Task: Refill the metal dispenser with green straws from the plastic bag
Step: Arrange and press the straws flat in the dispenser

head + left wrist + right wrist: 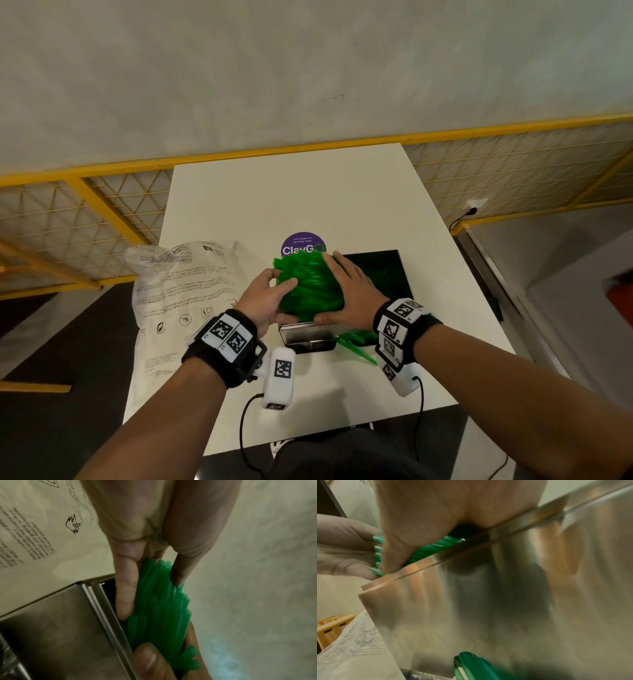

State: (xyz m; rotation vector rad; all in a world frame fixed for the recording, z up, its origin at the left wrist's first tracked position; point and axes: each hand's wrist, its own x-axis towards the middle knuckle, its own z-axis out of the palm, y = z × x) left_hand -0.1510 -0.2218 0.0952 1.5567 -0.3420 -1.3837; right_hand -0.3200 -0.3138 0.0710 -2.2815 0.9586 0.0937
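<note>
You stand at a white table [308, 192] whose top carries a round purple sticker [297, 244] just beyond where you grip. Past the table's far edge a yellow-framed mesh railing [113, 202] runs from your left side to your right, and behind it rises a pale, mottled wall [308, 68] in dim, even light. Dark floor [61, 342] lies to the left of the grip, below the railing, and a black cable [460, 217] hangs from a wall socket far off to the right.

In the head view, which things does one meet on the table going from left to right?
Plastic bag → left hand → green straws → right hand → open dark lid of the dispenser.
</note>
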